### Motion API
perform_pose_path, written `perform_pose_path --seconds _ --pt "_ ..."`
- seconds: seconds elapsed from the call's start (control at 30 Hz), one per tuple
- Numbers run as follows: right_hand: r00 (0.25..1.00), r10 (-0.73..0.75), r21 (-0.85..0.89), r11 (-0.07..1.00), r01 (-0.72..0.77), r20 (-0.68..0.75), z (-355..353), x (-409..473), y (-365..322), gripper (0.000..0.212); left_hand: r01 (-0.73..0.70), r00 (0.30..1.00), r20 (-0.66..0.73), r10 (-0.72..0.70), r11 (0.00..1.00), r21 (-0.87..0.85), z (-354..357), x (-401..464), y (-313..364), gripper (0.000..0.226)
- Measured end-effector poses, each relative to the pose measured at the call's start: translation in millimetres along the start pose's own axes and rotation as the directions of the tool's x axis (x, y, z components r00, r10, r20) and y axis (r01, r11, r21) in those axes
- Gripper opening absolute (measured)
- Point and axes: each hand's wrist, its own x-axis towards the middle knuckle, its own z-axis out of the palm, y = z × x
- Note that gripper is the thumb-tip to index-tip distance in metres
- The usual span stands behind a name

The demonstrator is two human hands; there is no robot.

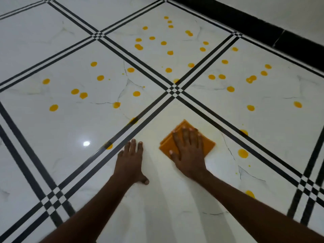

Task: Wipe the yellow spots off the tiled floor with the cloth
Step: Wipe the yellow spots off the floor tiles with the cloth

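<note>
On the near tile of the tiled floor (61, 132), the folded orange cloth (168, 146) is pressed flat under the right hand (190, 151), fingers (185, 135) straight and slightly apart, while the left hand (130, 163) is braced open beside it; yellow spots (243, 153) just beside could be smeared into streaks by the soiled cloth.

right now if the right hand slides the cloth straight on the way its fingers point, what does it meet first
Probably no spot at first: the right hand and cloth face bare tile, then the black stripes near the crossing. The nearest spot lies off to the right.
</note>
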Motion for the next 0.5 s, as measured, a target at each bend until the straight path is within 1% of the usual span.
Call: perform_pose_path --seconds 0.03,0.07,0.1,0.13,0.17,0.2,0.23,0.3,0.33,0.37,0.4,0.43,0.47,0.5 --pt "0.991 -0.132 -0.018 0.991 0.132 0.025 1 15 -1 0.075 0.005 0.999 -0.039 -0.005 1.0 -0.009 -1 6 10 0.149" --pt "0.982 -0.19 -0.037 0.981 0.191 0.023 3 43 9 0.075 0.0 0.997 -0.078 -0.001 1.0 -0.015 -2 13 21 0.15" --pt "0.987 -0.16 -0.043 0.986 0.161 0.035 1 70 22 0.075 -0.006 0.995 -0.101 0.004 1.0 -0.021 -3 19 28 0.153" --pt "0.998 -0.056 -0.07 0.996 0.058 0.035 -3 94 43 0.075 -0.01 0.995 -0.104 0.007 1.0 -0.02 -2 25 34 0.156" --pt "0.997 0.081 -0.086 0.993 -0.081 -0.007 -6 110 67 0.075 -0.009 0.995 -0.096 0.008 1.0 -0.012 1 31 36 0.158" --pt "0.98 0.187 -0.084 0.978 -0.193 -0.072 -10 113 86 0.074 -0.009 0.996 -0.085 0.009 1.0 -0.003 1 35 36 0.159" --pt "0.958 0.257 -0.057 0.962 -0.266 -0.128 -9 102 94 0.073 -0.011 0.997 -0.07 0.011 1.0 0.005 1 36 35 0.159" --pt "0.928 0.338 -0.014 0.939 -0.344 -0.155 -11 58 81 0.074 0.011 0.998 -0.056 -0.011 1.0 0.004 0 37 38 0.159" --pt "0.938 0.314 -0.023 0.947 -0.32 -0.146 -8 36 62 0.074 0.02 0.999 -0.041 -0.02 1.0 0.006 -3 38 41 0.158" --pt "0.968 0.232 -0.022 0.972 -0.235 -0.095 -5 23 44 0.075 0.026 0.999 -0.022 -0.026 1.0 0.007 -6 37 44 0.158" --pt "0.994 0.106 -0.022 0.994 -0.107 -0.016 -1 24 30 0.075 0.032 0.999 -0.005 -0.032 0.999 0.01 -8 36 46 0.158" --pt "0.999 -0.029 -0.017 0.999 0.03 0.03 1 39 23 0.076 0.042 0.999 0.004 -0.042 0.999 0.012 -8 36 49 0.158" --pt "0.992 -0.127 -0.019 0.992 0.127 0.027 3 67 20 0.076 0.05 0.999 0.004 -0.05 0.999 0.019 -9 36 48 0.159" --pt "0.988 -0.152 -0.019 0.988 0.152 0.03 1 97 23 0.076 0.054 0.998 0.007 -0.054 0.998 0.021 -10 36 48 0.159"
